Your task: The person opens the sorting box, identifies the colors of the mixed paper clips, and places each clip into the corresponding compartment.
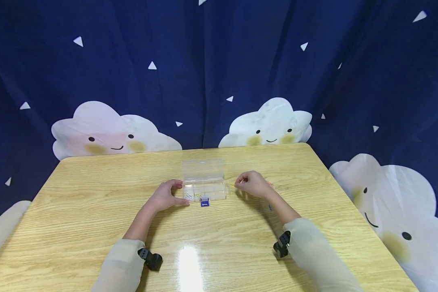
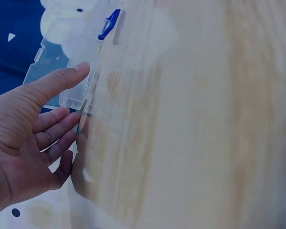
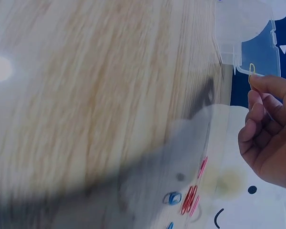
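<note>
A clear plastic compartment box stands on the table with its lid raised at the back and a blue latch on its front. White paper clips lie in its front left compartment, and something small and yellow is in the compartment beside them. My left hand rests at the box's left end, thumb along the front and relaxed fingers by the side. To the right of the box, my right hand pinches a yellow paper clip between thumb and forefinger.
Red paper clips, pink ones and blue ones lie on the table to the right, partly behind my right forearm in the head view. The wooden table ends at a dark blue curtain printed with clouds.
</note>
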Demonstrator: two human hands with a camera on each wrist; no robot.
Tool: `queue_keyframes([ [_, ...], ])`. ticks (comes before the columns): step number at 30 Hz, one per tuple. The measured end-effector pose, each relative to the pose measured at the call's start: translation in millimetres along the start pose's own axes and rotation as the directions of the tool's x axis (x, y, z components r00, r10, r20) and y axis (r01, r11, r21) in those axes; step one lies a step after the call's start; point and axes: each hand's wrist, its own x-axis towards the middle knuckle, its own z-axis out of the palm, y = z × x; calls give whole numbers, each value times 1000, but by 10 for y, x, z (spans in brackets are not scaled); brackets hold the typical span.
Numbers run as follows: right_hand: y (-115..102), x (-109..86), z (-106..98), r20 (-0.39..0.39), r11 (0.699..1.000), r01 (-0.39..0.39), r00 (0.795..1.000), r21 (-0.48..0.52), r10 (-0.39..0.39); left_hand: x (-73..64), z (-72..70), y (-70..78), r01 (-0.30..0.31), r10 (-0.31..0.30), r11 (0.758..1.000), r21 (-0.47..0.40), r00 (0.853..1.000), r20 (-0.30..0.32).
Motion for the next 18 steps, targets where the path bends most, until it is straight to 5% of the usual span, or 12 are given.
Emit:
queue_keyframes([
  [18,-253,86,132,1,999,47,999,-25,-47,-10,-13,2,-6,6,1000,-2,1000,4],
])
